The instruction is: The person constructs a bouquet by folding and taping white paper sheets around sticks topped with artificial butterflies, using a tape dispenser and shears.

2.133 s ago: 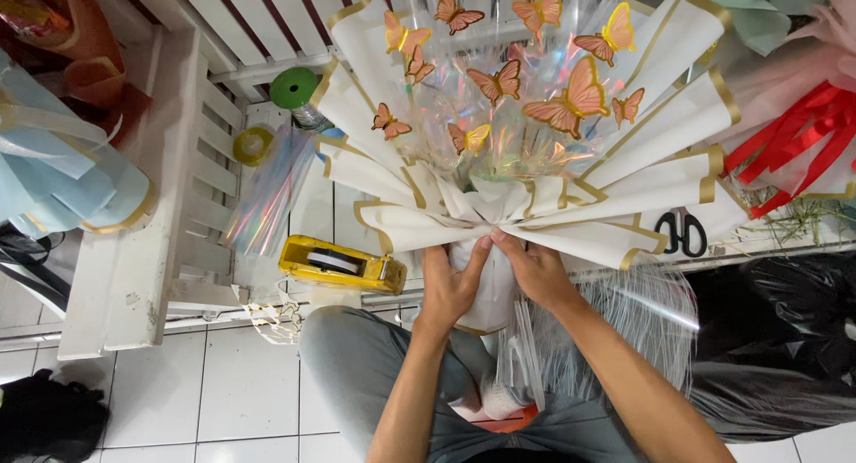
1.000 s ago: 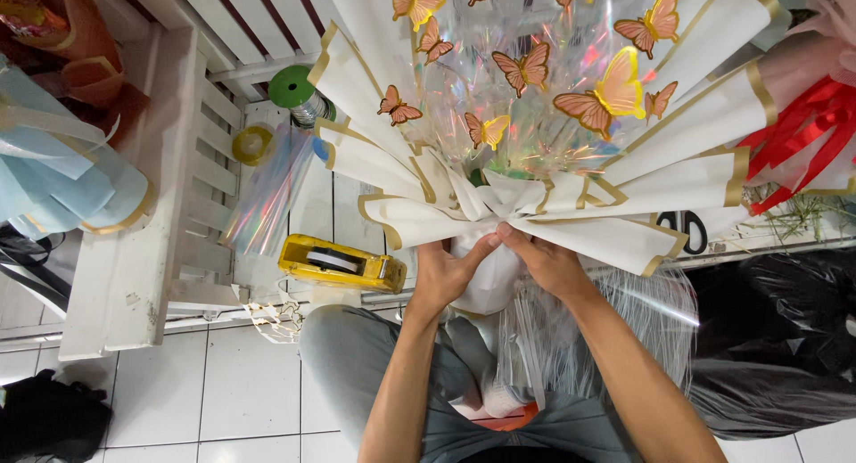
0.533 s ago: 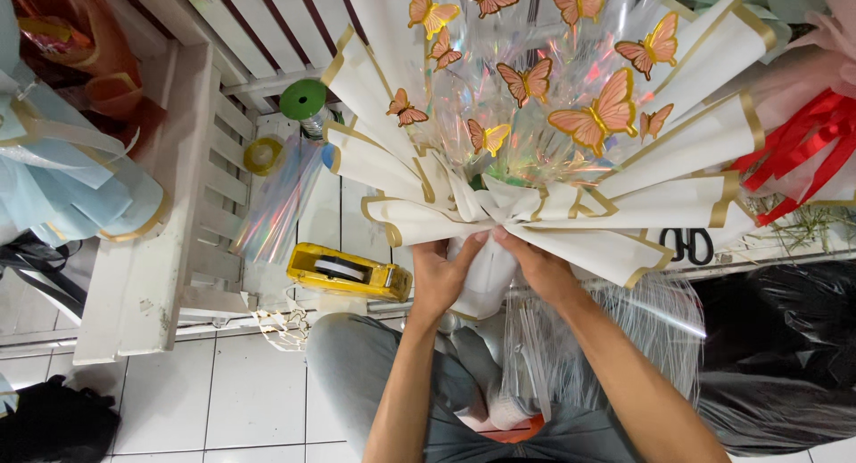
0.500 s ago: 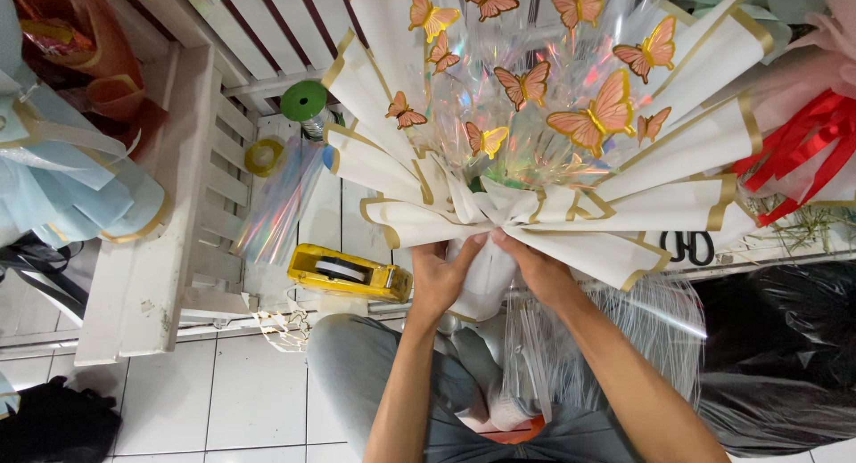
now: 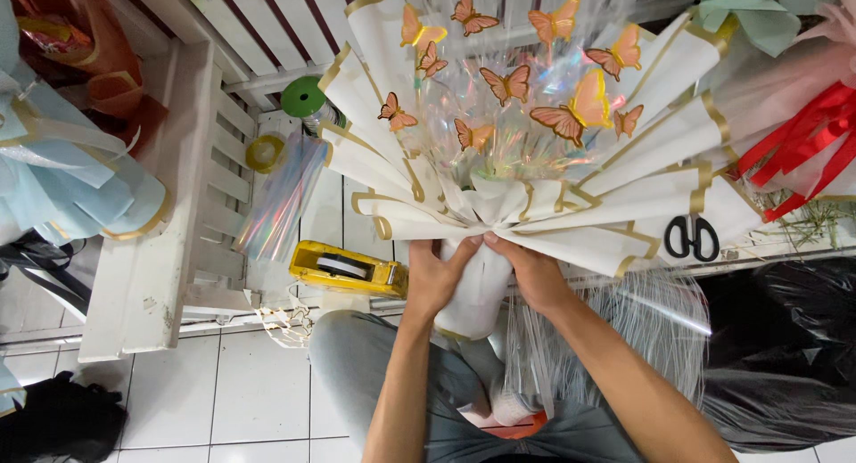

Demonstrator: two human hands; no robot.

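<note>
Head view: the bouquet (image 5: 526, 151) fans out above your grip, its white neck pinched between both hands. Your left hand (image 5: 434, 278) and right hand (image 5: 535, 273) are clamped around that neck from either side. Left of your left hand lies a yellow tape dispenser (image 5: 346, 269); scissors (image 5: 692, 237) lie beyond your right.

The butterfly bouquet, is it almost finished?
Close, it seems. Done: the white, gold-edged wrapping is fanned out around the orange paper butterflies. In hand: the left hand and right hand squeeze the bouquet's neck. Left: no ribbon shows there; the yellow tape dispenser and scissors lie nearby.
</note>
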